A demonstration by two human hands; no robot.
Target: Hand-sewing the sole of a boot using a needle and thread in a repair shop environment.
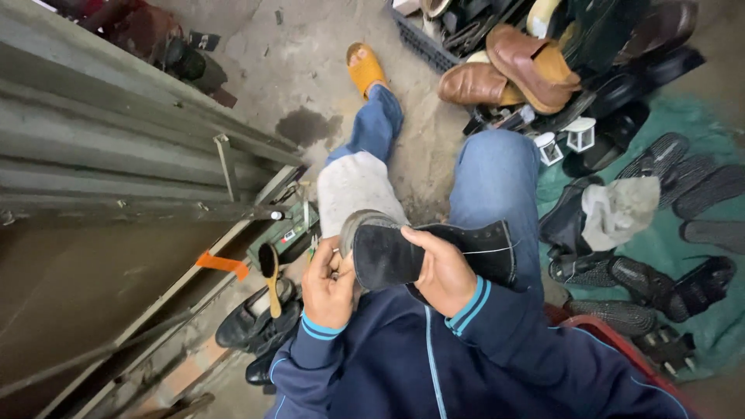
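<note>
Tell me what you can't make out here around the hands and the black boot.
All in the head view:
- Left hand: its fingertips curl at the sole edge of the black boot; any tool they pinch is too small to tell.
- Right hand: its palm side is hidden against the boot.
- Boot toe and sole: mostly hidden behind the upper.
- Thread: a thin pale line, its ends unclear.
- Brush: bristles are hidden.

Left hand [329, 285]: raised before the chest, fingers curling inward, fingertips pinching at the toe end of what the hands are holding. Right hand [444, 271]: palm down, fingers wrapping and gripping from above. Both forearms are bending inward, wrists meeting over the lap.
</note>
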